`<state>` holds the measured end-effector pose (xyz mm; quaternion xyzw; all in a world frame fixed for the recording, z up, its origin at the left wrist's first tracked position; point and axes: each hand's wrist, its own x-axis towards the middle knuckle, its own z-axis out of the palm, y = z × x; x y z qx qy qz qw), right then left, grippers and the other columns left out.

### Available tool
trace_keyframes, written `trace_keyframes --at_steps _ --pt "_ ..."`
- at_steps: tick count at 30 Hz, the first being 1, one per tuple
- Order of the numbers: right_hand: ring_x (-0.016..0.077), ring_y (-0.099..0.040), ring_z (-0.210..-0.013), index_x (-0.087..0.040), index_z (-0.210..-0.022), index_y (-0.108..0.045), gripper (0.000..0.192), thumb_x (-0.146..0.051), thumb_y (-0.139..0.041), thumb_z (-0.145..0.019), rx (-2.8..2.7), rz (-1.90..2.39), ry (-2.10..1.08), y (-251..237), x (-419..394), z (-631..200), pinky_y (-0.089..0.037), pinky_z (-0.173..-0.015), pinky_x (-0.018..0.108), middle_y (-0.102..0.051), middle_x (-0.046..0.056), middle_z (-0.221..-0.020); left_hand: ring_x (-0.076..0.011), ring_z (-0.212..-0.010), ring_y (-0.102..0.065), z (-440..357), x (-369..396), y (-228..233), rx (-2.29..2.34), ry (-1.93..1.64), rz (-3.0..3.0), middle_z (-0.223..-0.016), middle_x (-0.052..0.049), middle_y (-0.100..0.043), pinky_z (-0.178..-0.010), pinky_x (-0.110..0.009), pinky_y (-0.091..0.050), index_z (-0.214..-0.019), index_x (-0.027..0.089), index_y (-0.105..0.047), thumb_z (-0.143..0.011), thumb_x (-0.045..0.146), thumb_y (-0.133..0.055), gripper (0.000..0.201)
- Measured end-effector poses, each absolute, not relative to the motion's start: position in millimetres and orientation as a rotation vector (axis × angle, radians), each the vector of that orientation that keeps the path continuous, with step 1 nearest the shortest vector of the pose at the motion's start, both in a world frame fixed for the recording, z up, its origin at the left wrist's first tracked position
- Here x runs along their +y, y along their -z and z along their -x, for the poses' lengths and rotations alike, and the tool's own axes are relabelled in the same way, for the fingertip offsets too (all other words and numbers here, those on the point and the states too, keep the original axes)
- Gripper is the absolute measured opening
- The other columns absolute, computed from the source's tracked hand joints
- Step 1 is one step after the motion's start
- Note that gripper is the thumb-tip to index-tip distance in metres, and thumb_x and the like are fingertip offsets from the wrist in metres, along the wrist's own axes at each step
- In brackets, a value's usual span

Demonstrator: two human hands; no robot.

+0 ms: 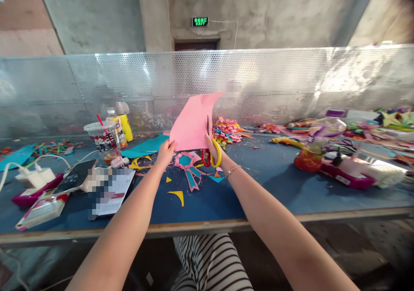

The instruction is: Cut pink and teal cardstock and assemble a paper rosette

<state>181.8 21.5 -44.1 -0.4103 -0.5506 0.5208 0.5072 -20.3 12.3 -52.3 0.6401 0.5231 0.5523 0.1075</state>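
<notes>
Pink paper (190, 125) held upright, scissors (210, 151) cutting its right edge.

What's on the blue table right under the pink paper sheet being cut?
Below the pink paper sheet lie a pink-and-teal paper ribbon cutout and yellow paper scraps on the blue table. Anything directly behind the sheet is hidden.
</notes>
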Motion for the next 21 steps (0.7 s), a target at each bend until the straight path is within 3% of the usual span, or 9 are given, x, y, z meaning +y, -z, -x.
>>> trace_keyframes --at_steps 7,21 --pt "0.0069 -0.032 -0.032 -0.019 -0.056 -0.038 0.057 -0.074 -0.039 -0.070 -1.332 1.088 -1.215 42 21 -180 -0.025 -0.028 0.020 -0.036 -0.003 -0.039 -0.0123 -0.052 -0.046 19 13 53 1.544 -1.585 -1.860 -0.052 0.002 -0.048 -0.053 -0.023 -0.035 -0.066 0.017 -0.049 -0.078 0.037 -0.042 0.024" --pt "0.0050 -0.032 -0.031 -0.019 -0.065 -0.038 0.049 -0.067 -0.049 -0.071 -1.182 1.051 -1.505 33 16 -191 -0.026 -0.028 0.018 -0.041 -0.004 -0.043 -0.0111 -0.045 -0.044 21 17 60 1.524 -1.489 -1.751 -0.047 0.002 -0.045 -0.046 -0.023 -0.034 -0.061 0.017 -0.048 -0.074 0.039 -0.045 0.026"
